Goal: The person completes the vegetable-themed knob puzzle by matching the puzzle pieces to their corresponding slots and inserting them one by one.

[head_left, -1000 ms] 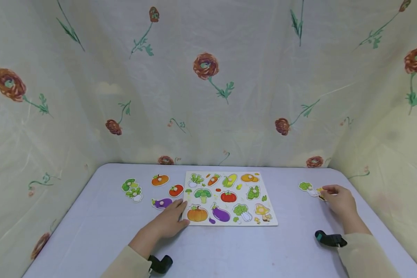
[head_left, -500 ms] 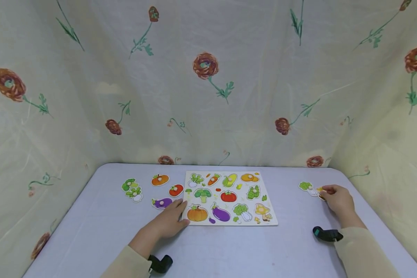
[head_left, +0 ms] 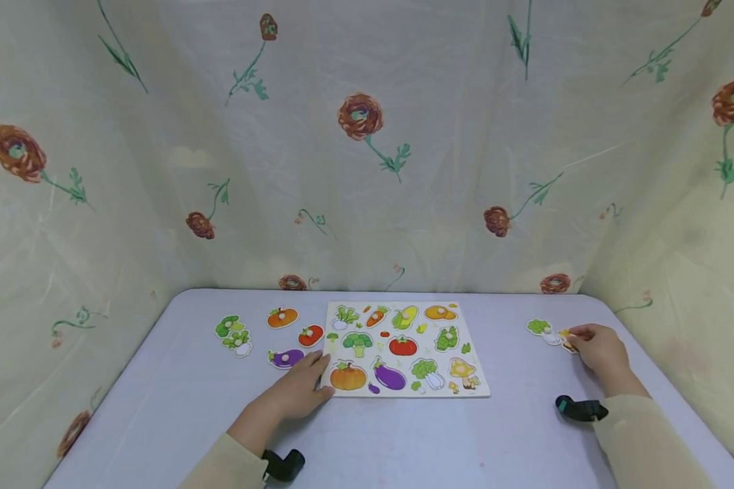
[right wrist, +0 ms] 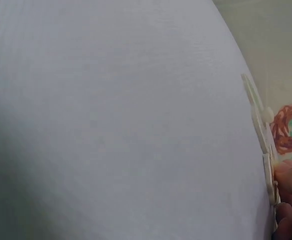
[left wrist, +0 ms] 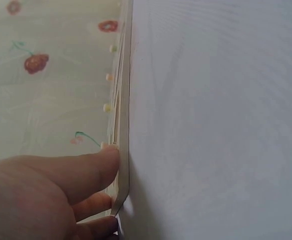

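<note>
Over there, the right hand (head_left: 601, 352) pinches a yellow piece (head_left: 566, 340) at its fingertips, a leafy piece (head_left: 542, 331) just left of it. The left hand (head_left: 296, 390), thumb parted from its fingers, touches the board (head_left: 426, 348) to its right; an eggplant piece (head_left: 285, 358) lies just beyond its knuckles.

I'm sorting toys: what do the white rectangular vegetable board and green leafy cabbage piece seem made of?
White rectangular vegetable board: smooth, printed, probably wood or fibreboard, given its beige edge. Green leafy cabbage piece: printed, likely wood; pale thick edge.
</note>
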A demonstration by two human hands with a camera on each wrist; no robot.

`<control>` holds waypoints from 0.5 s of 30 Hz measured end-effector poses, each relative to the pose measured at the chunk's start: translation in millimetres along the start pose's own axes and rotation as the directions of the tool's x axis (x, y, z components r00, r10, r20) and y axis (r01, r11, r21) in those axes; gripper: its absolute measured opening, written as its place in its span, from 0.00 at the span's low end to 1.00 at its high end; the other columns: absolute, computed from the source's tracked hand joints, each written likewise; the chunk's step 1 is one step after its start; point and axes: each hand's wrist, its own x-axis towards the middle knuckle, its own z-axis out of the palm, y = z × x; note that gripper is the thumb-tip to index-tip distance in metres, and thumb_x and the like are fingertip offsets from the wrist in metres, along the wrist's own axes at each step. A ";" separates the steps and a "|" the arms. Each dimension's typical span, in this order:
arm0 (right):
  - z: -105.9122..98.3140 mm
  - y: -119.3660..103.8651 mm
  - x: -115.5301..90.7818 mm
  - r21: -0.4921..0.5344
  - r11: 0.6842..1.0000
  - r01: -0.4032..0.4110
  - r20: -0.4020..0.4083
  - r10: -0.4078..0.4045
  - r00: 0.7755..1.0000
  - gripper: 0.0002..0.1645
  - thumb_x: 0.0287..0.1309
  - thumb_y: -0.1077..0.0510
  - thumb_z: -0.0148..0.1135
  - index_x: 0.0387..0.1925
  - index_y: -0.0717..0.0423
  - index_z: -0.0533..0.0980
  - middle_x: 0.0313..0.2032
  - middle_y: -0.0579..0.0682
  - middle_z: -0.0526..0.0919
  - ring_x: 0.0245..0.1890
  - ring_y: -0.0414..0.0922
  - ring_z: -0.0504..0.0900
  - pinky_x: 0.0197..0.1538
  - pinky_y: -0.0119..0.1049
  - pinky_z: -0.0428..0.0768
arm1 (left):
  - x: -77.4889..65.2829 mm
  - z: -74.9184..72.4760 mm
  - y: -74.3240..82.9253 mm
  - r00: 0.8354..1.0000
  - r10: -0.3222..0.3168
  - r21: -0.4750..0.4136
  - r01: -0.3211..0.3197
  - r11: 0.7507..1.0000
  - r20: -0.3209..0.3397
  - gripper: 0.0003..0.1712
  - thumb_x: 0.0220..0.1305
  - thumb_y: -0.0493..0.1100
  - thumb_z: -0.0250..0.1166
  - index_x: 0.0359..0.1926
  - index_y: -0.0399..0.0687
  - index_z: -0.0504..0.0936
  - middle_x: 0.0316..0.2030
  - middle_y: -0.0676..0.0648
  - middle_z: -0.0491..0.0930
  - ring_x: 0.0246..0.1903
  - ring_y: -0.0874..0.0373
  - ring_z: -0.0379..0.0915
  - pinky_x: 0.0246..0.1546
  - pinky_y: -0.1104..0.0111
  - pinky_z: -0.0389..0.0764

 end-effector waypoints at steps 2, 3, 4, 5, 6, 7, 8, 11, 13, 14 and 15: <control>-1.5 1.5 0.3 0.004 1.000 0.007 0.012 -0.007 1.000 0.17 0.68 0.60 0.58 0.48 0.74 0.76 0.39 0.67 0.80 0.39 0.60 0.76 0.36 0.44 0.69 | -0.1 0.2 -0.1 1.000 0.001 -0.002 -0.001 1.000 -0.003 0.40 0.68 0.52 0.65 0.75 0.44 0.62 0.76 0.39 0.55 0.74 0.41 0.51 0.68 0.42 0.61; -2.5 2.1 0.2 0.007 1.000 0.010 0.018 -0.010 1.000 0.17 0.68 0.60 0.58 0.48 0.74 0.76 0.39 0.67 0.80 0.39 0.59 0.75 0.36 0.43 0.69 | -0.3 0.2 0.0 1.000 0.002 -0.004 -0.002 1.000 -0.005 0.40 0.68 0.52 0.65 0.75 0.44 0.62 0.76 0.39 0.55 0.74 0.41 0.51 0.68 0.42 0.61; -3.5 3.0 0.3 0.007 1.000 0.017 0.025 -0.017 1.000 0.17 0.68 0.60 0.57 0.48 0.74 0.76 0.39 0.68 0.80 0.39 0.59 0.75 0.36 0.43 0.69 | -0.5 0.2 0.1 1.000 0.002 -0.005 -0.002 1.000 -0.005 0.40 0.68 0.52 0.65 0.75 0.44 0.62 0.76 0.39 0.55 0.74 0.40 0.51 0.68 0.42 0.61; -4.7 3.8 0.2 0.006 1.000 0.021 0.031 -0.021 0.999 0.17 0.69 0.60 0.57 0.48 0.73 0.76 0.40 0.68 0.80 0.39 0.59 0.75 0.36 0.42 0.69 | -0.8 0.1 0.2 1.000 0.001 -0.009 -0.001 1.000 -0.005 0.40 0.68 0.51 0.65 0.75 0.44 0.62 0.76 0.39 0.55 0.74 0.41 0.51 0.68 0.42 0.61; -6.0 4.5 -0.1 0.002 1.000 0.028 0.035 -0.028 0.999 0.18 0.69 0.59 0.57 0.48 0.73 0.76 0.40 0.68 0.80 0.39 0.59 0.75 0.36 0.42 0.68 | -1.1 0.0 0.4 1.000 0.001 -0.010 -0.001 1.000 -0.006 0.40 0.68 0.52 0.65 0.75 0.44 0.62 0.76 0.39 0.55 0.74 0.40 0.51 0.68 0.42 0.61; -7.3 5.0 -0.6 0.002 0.999 0.032 0.039 -0.032 0.999 0.18 0.69 0.59 0.57 0.49 0.73 0.76 0.41 0.68 0.80 0.39 0.59 0.75 0.36 0.42 0.69 | -1.2 0.0 0.4 1.000 0.000 -0.012 0.000 1.000 -0.006 0.40 0.68 0.51 0.65 0.75 0.44 0.62 0.76 0.39 0.55 0.74 0.41 0.51 0.68 0.42 0.61; -8.4 5.4 -1.1 0.001 0.999 0.037 0.042 -0.037 0.998 0.18 0.69 0.59 0.57 0.49 0.73 0.76 0.42 0.69 0.80 0.39 0.59 0.75 0.36 0.42 0.69 | -1.3 0.0 0.3 1.000 0.000 -0.013 0.000 1.000 -0.005 0.40 0.68 0.51 0.65 0.75 0.44 0.62 0.76 0.39 0.55 0.74 0.40 0.51 0.68 0.42 0.61; -11.3 4.7 -3.9 0.010 1.000 0.023 0.056 -0.023 0.998 0.18 0.70 0.59 0.56 0.51 0.72 0.76 0.44 0.69 0.79 0.40 0.58 0.74 0.37 0.42 0.70 | -0.9 0.0 -0.2 1.000 -0.006 -0.009 0.006 1.000 -0.005 0.40 0.68 0.52 0.65 0.75 0.44 0.62 0.76 0.39 0.55 0.74 0.41 0.50 0.69 0.42 0.61; -13.2 2.9 -7.0 0.019 1.000 0.007 0.070 -0.008 0.998 0.18 0.70 0.59 0.56 0.52 0.72 0.76 0.45 0.69 0.78 0.41 0.58 0.74 0.37 0.41 0.71 | -0.3 0.4 -0.4 1.000 -0.011 -0.006 0.011 1.000 -0.004 0.40 0.69 0.52 0.65 0.76 0.45 0.62 0.76 0.40 0.54 0.75 0.41 0.50 0.69 0.43 0.61; -14.3 1.6 -8.8 0.021 1.000 0.000 0.080 -0.001 0.997 0.18 0.70 0.59 0.56 0.52 0.72 0.75 0.46 0.70 0.78 0.42 0.58 0.74 0.37 0.41 0.71 | -0.4 0.4 -0.3 1.000 -0.013 -0.005 0.013 1.000 -0.003 0.40 0.69 0.52 0.65 0.76 0.45 0.62 0.76 0.40 0.54 0.75 0.41 0.50 0.69 0.43 0.61; -15.2 0.4 -10.7 0.021 1.000 -0.004 0.089 0.003 0.996 0.18 0.70 0.59 0.56 0.52 0.71 0.75 0.46 0.70 0.77 0.42 0.58 0.74 0.37 0.41 0.72 | -0.4 0.5 -0.3 1.000 -0.012 -0.004 0.012 1.000 -0.003 0.40 0.69 0.52 0.65 0.76 0.45 0.62 0.76 0.40 0.54 0.75 0.41 0.50 0.69 0.43 0.61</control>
